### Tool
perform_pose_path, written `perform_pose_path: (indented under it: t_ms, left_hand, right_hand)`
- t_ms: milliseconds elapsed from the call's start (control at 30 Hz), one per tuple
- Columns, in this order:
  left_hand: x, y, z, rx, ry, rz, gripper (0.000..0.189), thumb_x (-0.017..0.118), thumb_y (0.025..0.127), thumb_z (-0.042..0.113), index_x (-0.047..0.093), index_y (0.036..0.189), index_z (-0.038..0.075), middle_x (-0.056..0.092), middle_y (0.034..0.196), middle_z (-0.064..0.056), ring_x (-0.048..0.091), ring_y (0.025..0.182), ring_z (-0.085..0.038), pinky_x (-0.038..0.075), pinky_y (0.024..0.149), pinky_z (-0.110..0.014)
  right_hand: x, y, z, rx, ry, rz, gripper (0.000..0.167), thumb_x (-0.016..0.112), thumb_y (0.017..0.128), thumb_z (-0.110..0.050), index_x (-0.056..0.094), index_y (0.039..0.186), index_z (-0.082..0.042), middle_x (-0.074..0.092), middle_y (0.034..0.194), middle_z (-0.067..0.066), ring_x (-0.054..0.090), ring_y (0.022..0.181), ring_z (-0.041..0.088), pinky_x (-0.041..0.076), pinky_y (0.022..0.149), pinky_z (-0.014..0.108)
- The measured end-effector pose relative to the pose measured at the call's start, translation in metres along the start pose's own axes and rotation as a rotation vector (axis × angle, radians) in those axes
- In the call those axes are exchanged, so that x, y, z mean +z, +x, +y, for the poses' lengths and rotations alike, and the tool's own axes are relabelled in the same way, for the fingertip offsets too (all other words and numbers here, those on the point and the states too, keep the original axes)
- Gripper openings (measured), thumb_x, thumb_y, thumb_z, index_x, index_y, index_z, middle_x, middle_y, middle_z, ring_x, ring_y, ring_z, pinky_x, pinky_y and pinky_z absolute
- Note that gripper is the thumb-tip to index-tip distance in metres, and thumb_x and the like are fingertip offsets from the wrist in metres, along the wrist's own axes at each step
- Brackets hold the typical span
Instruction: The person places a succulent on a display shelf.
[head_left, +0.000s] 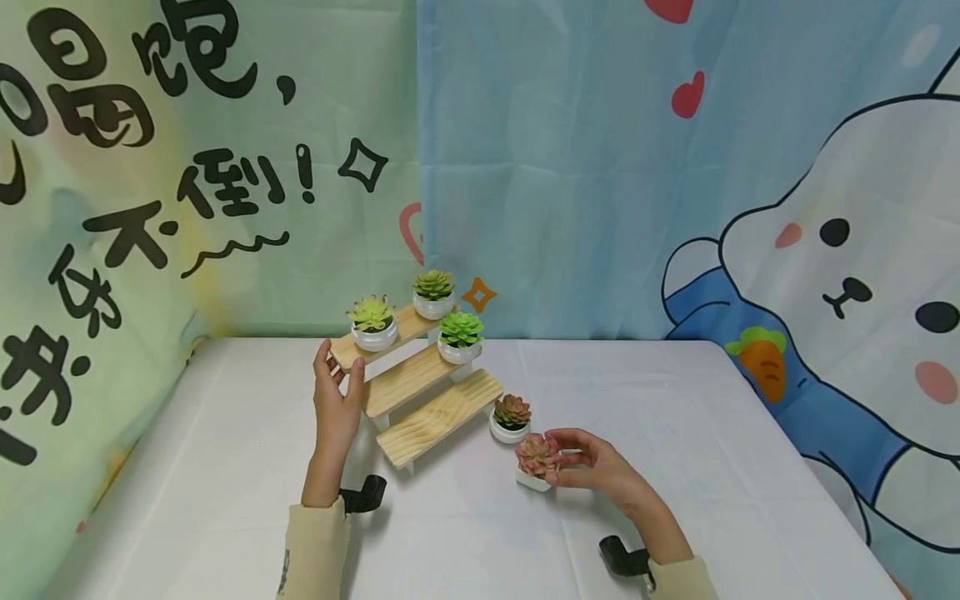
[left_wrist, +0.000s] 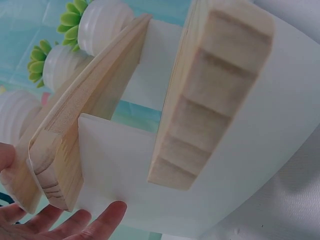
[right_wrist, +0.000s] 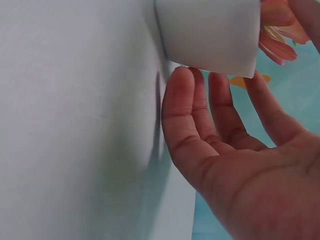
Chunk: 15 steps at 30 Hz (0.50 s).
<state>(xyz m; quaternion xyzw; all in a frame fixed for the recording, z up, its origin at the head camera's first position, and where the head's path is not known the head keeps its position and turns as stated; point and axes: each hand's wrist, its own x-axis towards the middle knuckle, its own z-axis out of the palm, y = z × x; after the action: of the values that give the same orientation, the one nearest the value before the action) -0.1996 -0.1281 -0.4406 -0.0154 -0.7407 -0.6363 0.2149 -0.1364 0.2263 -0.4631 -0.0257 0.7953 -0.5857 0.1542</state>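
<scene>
A three-step wooden shelf stand [head_left: 408, 396] with white side panels [left_wrist: 125, 165] stands at an angle on the table. My left hand [head_left: 337, 404] grips the left end of its top step, thumb on the near side. Two green succulents in white pots, one left [head_left: 373, 337] and one right [head_left: 435, 307], sit on that step. A bright green succulent [head_left: 460, 354] is at the right end of the middle step. With my right hand [head_left: 592, 467] I hold a pink succulent [head_left: 536, 457] by its square white pot [right_wrist: 210, 35]. Whether its base touches the table is unclear.
A reddish-brown succulent [head_left: 512, 421] in a round white pot stands between the bottom step and my right hand. White cloth covers the table [head_left: 465, 542]. Printed curtains [head_left: 540, 208] hang directly behind the table and along its left side.
</scene>
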Motion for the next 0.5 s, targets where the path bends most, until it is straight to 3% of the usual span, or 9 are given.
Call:
perform_pose_path:
  t_ms: [300,500]
  left_hand:
    - [-0.0001,0.0001,0.0022,0.005,0.004,0.012,0.061,0.053,0.101,0.011,0.02,0.148,-0.008,0.04,0.136,-0.036,0.043,0.128,-0.05,0.034,0.108,-0.057]
    - [0.0003,0.0,-0.0004,0.017,0.008,0.021,0.06,0.054,0.1,0.01,0.021,0.148,-0.009,0.042,0.134,-0.036,0.044,0.125,-0.052,0.035,0.108,-0.057]
  right_hand:
    - [-0.0005,0.0019,0.0067,-0.022,-0.01,-0.047,0.073,0.082,0.079,-0.014,0.044,0.135,0.013,0.058,0.124,0.017,0.06,0.102,0.018,0.052,0.082,0.026]
    - [0.0011,0.001,0.0054,-0.009,-0.033,-0.042,0.074,0.083,0.078,-0.014,0.044,0.136,0.012,0.059,0.122,0.015,0.058,0.1,0.017,0.051,0.082,0.027]
